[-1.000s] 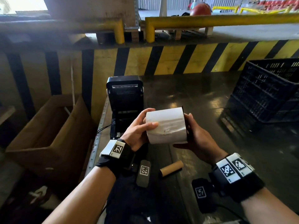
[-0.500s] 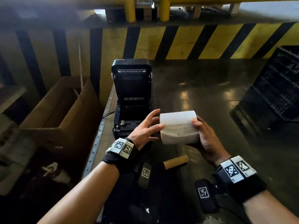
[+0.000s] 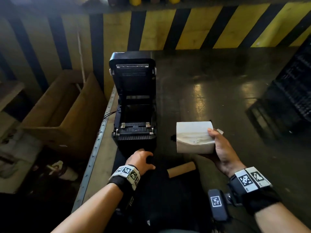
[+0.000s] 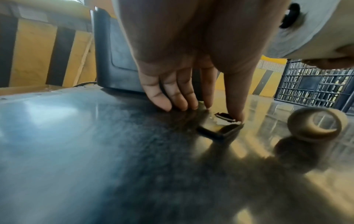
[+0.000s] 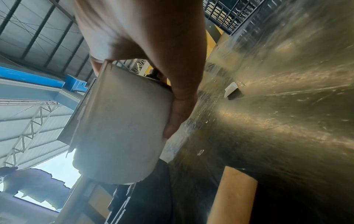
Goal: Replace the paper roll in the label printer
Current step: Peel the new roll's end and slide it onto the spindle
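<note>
The black label printer [image 3: 133, 105] stands on the table with its lid up and its roll bay empty. My right hand [image 3: 218, 148] holds the white paper roll [image 3: 193, 137] alone, just right of the printer, thumb on top and fingers [image 5: 182, 106] round the roll [image 5: 122, 128]. My left hand [image 3: 141, 158] is down on the table in front of the printer [image 4: 114, 60]. Its fingers [image 4: 172, 103] are straight with their tips on the surface, and the thumb tip touches a small dark piece [image 4: 224, 119]. An empty brown cardboard core [image 3: 181, 169] lies between my wrists.
A black plastic crate [image 3: 289, 98] stands at the right of the dark table [image 3: 210, 91]. An open cardboard box [image 3: 58, 115] sits beyond the table's left metal edge [image 3: 99, 140]. A yellow-and-black striped wall runs behind. A small white scrap [image 3: 219, 131] lies by the roll.
My left hand has let go of the roll and dropped to the table in front of the printer. The right hand has carried the roll to the right. The view has tilted down.
</note>
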A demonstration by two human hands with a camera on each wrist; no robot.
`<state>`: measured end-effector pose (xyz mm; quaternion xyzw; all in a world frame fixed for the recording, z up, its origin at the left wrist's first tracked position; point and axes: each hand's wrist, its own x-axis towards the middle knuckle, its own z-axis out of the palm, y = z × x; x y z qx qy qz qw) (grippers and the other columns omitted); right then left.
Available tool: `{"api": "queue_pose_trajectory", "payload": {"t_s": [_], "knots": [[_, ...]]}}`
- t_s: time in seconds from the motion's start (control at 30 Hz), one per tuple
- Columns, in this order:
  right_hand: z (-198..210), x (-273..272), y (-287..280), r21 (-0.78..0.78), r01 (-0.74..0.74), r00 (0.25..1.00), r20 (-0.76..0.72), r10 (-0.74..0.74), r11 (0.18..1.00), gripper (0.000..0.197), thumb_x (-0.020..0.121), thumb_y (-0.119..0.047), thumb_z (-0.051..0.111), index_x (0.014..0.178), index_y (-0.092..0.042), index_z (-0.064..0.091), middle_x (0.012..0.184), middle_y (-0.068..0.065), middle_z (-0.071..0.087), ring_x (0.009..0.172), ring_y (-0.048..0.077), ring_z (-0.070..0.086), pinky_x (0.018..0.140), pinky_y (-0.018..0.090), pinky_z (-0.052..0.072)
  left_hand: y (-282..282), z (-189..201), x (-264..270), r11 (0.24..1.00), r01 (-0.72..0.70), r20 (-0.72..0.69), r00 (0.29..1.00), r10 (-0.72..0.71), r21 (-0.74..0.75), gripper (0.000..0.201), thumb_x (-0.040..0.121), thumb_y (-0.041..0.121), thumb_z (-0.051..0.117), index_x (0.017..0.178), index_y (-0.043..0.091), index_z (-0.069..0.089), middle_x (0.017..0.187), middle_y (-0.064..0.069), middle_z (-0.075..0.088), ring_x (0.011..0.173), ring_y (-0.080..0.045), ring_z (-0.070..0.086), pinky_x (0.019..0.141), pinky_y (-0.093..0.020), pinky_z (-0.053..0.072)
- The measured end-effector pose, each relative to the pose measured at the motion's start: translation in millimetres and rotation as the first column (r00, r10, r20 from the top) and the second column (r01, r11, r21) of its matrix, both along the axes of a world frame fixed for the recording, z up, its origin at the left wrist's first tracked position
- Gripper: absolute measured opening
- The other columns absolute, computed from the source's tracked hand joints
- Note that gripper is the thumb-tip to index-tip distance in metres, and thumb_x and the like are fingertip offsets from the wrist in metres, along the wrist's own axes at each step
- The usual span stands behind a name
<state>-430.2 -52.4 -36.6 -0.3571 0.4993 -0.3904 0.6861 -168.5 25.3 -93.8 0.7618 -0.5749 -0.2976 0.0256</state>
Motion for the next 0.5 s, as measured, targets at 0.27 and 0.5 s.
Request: {"api": "queue_pose_trajectory", "payload": {"t_s": [0.27,0.5], "knots": [[3,5,-13,0.008,-0.022,0.999,0.026,0.022,1.0,0.043,0.069,-0.045,0.066,0.105,-0.022,0.068,0.116,0.016,0.066,0.109,0.032,0.062,0.087,0.047,0.053,-13,-2,-7,0.987,-0.097,-0.026,0.995,0.101,0.13,0.034,0.07,0.03,0.077,0.101,0.025,0.064,0.11,-0.002,0.064,0.1,-0.021,0.063,0.085,-0.031,0.053],[6,4,-4,-0.022,-0.019,1.0,0.002,0.019,1.0,0.059,0.061,-0.053,0.069,0.113,-0.025,0.064,0.118,0.014,0.064,0.111,0.031,0.06,0.089,0.047,0.053,-10,4,-9,0.998,-0.017,-0.165,0.986,0.027,0.059,0.025,0.072,0.015,0.075,0.095,0.016,0.065,0.088,0.001,0.059,0.082,-0.014,0.057,0.075,-0.023,0.049]]}}
